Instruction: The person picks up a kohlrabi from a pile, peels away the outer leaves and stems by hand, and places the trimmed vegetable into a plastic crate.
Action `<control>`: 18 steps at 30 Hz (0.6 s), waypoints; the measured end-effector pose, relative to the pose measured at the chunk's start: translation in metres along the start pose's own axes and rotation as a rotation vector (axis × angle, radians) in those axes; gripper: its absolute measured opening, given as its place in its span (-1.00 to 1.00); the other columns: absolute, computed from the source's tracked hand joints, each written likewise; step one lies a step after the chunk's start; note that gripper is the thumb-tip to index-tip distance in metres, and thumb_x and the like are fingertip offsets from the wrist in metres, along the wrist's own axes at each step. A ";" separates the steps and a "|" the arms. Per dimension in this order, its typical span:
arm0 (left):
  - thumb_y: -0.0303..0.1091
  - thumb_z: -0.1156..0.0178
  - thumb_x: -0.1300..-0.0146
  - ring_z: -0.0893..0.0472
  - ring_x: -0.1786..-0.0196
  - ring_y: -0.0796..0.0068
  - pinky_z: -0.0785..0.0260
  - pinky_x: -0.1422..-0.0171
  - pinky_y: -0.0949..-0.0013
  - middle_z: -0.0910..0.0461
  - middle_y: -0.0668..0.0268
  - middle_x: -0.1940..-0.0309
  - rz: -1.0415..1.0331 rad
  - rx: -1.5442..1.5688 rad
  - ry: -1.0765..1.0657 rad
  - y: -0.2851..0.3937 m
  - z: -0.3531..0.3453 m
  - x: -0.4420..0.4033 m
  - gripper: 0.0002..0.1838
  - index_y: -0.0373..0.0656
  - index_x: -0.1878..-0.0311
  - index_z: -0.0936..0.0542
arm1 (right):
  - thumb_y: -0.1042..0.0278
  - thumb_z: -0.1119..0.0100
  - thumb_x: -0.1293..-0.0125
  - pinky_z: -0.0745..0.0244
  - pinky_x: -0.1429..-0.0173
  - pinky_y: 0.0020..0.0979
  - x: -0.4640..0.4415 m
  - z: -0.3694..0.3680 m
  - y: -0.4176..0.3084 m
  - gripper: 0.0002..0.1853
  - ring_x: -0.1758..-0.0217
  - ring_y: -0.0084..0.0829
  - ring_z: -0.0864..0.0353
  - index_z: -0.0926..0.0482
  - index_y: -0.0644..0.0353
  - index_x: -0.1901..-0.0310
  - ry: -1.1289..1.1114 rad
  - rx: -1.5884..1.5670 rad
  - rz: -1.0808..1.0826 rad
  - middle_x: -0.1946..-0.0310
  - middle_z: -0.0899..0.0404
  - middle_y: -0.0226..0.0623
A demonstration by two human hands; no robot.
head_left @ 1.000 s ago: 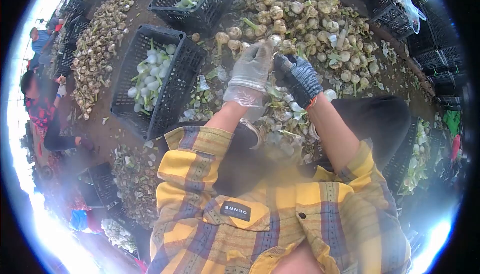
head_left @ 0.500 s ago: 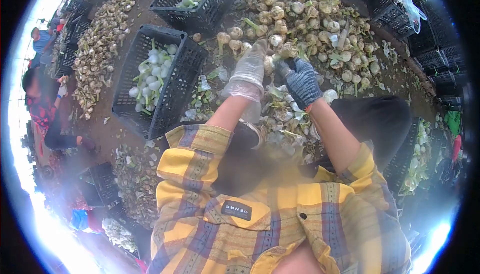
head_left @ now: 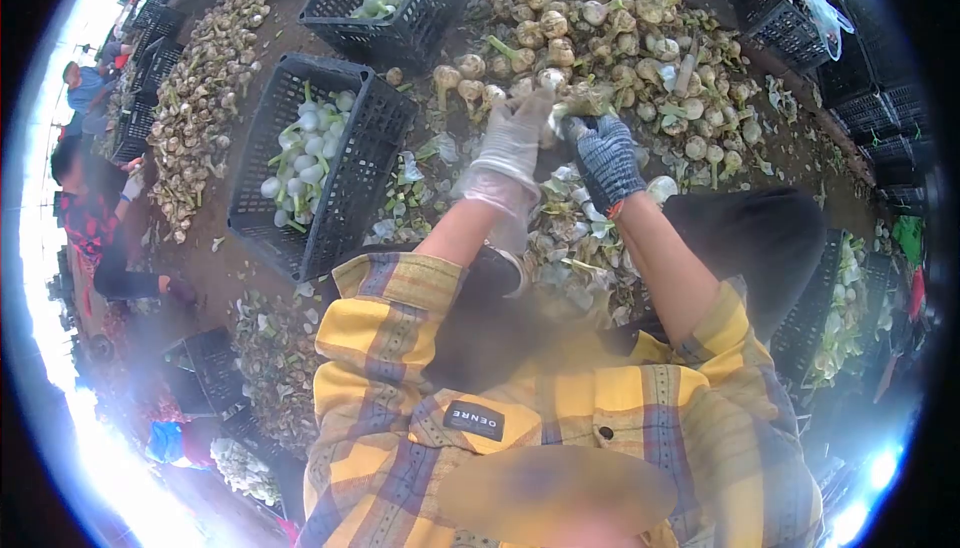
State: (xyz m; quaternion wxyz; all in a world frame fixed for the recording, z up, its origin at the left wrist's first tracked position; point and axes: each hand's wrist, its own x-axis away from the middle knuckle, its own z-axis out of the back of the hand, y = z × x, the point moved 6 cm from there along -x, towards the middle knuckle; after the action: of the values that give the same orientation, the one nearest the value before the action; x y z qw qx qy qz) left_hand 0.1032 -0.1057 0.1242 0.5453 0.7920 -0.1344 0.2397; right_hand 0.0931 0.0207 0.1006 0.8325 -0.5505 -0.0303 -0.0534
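Observation:
My left hand, in a whitish glove with a loose clear cuff, is closed around a garlic bulb, which is mostly hidden by the fingers. Close beside it, my right hand, in a grey striped knit glove, has its fingers curled against the same bulb, at its leafy outer skin. Whether a small tool sits in the right hand cannot be seen. Just beyond both hands spreads a heap of unpeeled garlic with stems. Loose peeled skins lie below the hands, between my legs.
Left of my hands, a black crate holds clean white bulbs; another such crate stands behind it. More crates are stacked at the right. A second garlic heap and a seated person are at far left.
My left hand has turned slightly and drawn a little toward me, its fingers moving over the bulb. The right hand has shifted only slightly. At far left, the seated person's arm has moved.

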 end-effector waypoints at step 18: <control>-0.04 -0.25 -0.11 -0.59 0.51 0.46 -0.49 0.47 0.42 -0.58 0.24 0.36 0.288 0.039 -0.173 -0.013 0.009 -0.004 -0.58 -0.09 0.06 -0.49 | 0.45 -0.02 -0.12 -0.49 0.35 -0.34 -0.005 -0.004 0.017 -0.86 0.43 -0.34 -0.59 -0.54 0.28 0.33 -0.207 -0.207 -0.085 0.41 -0.59 -0.12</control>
State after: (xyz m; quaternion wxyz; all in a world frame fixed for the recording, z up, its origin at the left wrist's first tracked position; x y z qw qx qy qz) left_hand 0.1084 -0.1095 0.1088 0.4760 0.7927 -0.2882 0.2489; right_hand 0.0904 0.0240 0.0835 0.7609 -0.6340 -0.1336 -0.0344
